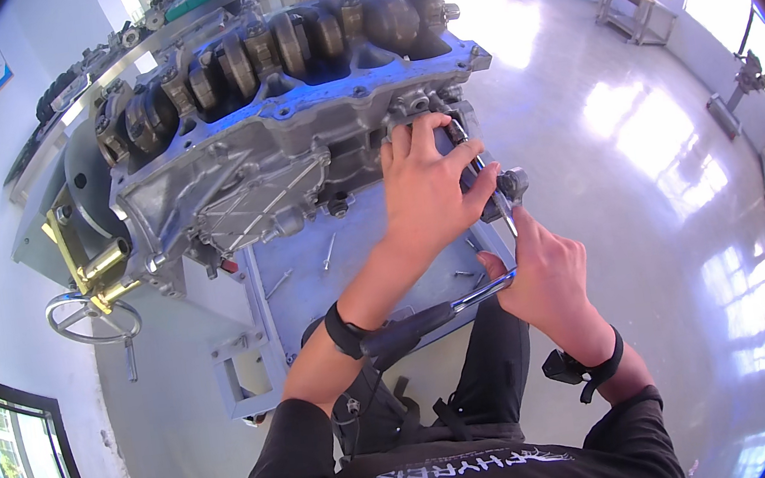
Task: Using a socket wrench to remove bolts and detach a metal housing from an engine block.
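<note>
An engine block (232, 176) with its crankshaft (292, 45) facing up is mounted in front of me. My right hand (549, 276) is closed around the head of a ratchet wrench (480, 296); its dark grip reaches left, over my lap. A long extension bar (499, 206) runs up from the wrench toward the block's right end. Around the upper part of this bar, my left hand (428, 181) has its thumb and fingers closed, close to the block. Where the bar's tip meets the block is partly hidden by my left fingers.
Beneath the block, a grey tray (303, 249) holds several loose bolts (330, 251). A handwheel (93, 317) and brass-coloured fittings (104, 264) stick out at the stand's left. Behind stands a bench (126, 55) with metal parts. A wooden table (636, 12) is far right.
</note>
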Demonstrator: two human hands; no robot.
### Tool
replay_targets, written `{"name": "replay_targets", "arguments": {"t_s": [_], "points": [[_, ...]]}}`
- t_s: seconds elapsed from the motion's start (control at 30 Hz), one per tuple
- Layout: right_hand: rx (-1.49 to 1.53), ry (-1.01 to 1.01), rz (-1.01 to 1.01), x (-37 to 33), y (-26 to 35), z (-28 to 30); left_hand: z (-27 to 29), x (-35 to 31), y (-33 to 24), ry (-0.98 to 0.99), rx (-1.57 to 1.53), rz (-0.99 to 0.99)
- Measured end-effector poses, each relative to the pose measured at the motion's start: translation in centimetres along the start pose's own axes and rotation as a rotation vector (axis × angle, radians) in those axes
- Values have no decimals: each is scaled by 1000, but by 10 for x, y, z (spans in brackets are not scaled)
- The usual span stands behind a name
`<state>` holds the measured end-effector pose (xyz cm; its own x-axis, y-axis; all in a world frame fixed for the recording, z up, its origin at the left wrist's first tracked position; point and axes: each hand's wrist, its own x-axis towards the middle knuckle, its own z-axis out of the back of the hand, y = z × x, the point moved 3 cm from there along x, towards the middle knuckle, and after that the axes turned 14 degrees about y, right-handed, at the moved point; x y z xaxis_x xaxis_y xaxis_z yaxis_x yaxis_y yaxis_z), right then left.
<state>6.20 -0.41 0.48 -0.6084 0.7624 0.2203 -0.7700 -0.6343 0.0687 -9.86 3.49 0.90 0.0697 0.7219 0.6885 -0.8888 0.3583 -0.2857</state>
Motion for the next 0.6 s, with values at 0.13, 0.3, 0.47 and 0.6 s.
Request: {"name": "replay_targets", "arguments": {"t_s": [0.13,0.3,0.47,0.6], "points": [[556,-47,0,-1,-25,-14,-4,3,-5,-27,4,2],[1941,250,-119,0,-33,-29,-5,-1,-1,-73,24,15],[2984,470,-51,1,-33,-66,-6,0,-5,-67,17,3],[2486,302,-138,0,-38,-44,-3,-1,-4,-72,10,-8]]}}
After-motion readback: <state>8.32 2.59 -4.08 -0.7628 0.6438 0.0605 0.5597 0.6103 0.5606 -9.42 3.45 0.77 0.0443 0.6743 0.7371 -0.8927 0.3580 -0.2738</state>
